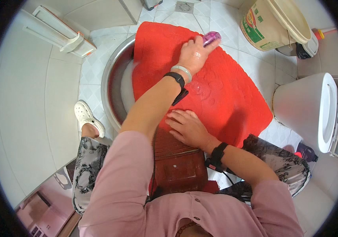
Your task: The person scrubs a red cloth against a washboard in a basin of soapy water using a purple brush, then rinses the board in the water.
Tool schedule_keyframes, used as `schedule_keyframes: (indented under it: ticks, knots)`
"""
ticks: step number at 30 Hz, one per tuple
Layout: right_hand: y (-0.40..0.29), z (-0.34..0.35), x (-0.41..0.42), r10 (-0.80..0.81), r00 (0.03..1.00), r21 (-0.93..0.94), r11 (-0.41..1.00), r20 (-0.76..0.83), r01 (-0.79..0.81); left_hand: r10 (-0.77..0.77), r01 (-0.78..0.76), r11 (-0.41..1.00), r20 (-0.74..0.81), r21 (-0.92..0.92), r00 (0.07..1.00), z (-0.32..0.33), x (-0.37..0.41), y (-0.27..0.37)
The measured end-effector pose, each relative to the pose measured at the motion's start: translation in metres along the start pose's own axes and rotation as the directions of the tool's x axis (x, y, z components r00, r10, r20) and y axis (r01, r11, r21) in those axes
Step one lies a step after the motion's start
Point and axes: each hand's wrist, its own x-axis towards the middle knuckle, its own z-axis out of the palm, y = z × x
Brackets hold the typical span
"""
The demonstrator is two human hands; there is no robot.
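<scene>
A large wet red textured mat or thick cloth lies spread before me, partly over a round metal basin that holds whitish suds. At its far part, my left hand grips a purple scrub brush, its bristles hidden. My right hand rests palm down at the near edge of the red cloth, fingers apart and holding nothing, beside the ridged part of a reddish-brown wooden board or stool between my knees.
A white toilet stands to the right, with a large cream bucket further back and a dark bottle near the toilet's base. A floor drain lies at the far side. My shoe is left of the basin, beside a tiled wall.
</scene>
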Motion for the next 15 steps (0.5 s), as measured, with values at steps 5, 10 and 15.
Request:
schedule_keyframes:
  ticks: [5, 10, 15]
  knots:
    - [0.001, -0.003, -0.001, 0.014, 1.000, 0.028, 1.000, -0.006, -0.014, -0.384, 0.366, 0.910, 0.061, 0.195, 0.921, -0.019, -0.033, -0.109]
    - [0.001, 0.001, 0.001, -0.009, 0.999, 0.061, 0.998, -0.049, 0.011, -0.666, 0.667, 0.714, -0.085, 0.212, 0.741, -0.074, -0.080, -0.137]
    - [0.002, 0.003, -0.001, -0.007, 0.996, 0.035, 0.999, -0.086, 0.010, -0.098, 0.133, 0.986, 0.284, -0.106, 0.954, -0.050, -0.050, 0.001]
